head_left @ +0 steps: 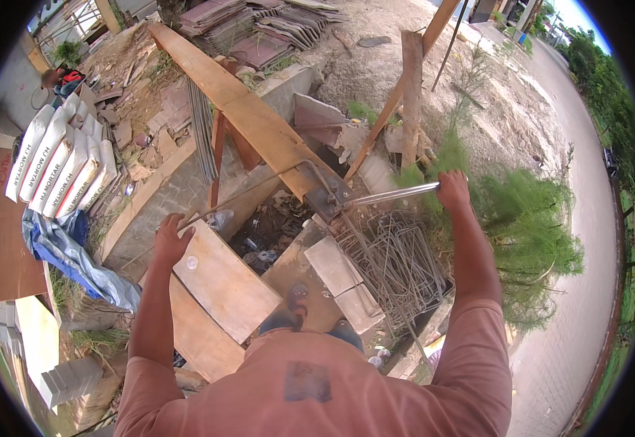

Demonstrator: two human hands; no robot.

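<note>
My right hand [452,191] is wrapped round the outer end of a silver metal pipe [394,195]. The pipe's other end meets a dark metal plate [326,193] on the near end of a long wooden beam [241,102]. My left hand [170,240] is closed round a thin steel rod [248,188], which runs up across the beam to the plate and bends there. Beneath the pipe, right of the beam's end, lies a pile of bent steel rod stirrups [397,269].
Wooden boards [223,280] and grey blocks [336,273] lie before me. Stacked white bags [62,160] stand left, above a blue tarp [84,255]. A green feathery bush [521,233] grows right, beside a paved road [580,182]. Roof tiles [259,29] are piled behind; another person [66,79] is far left.
</note>
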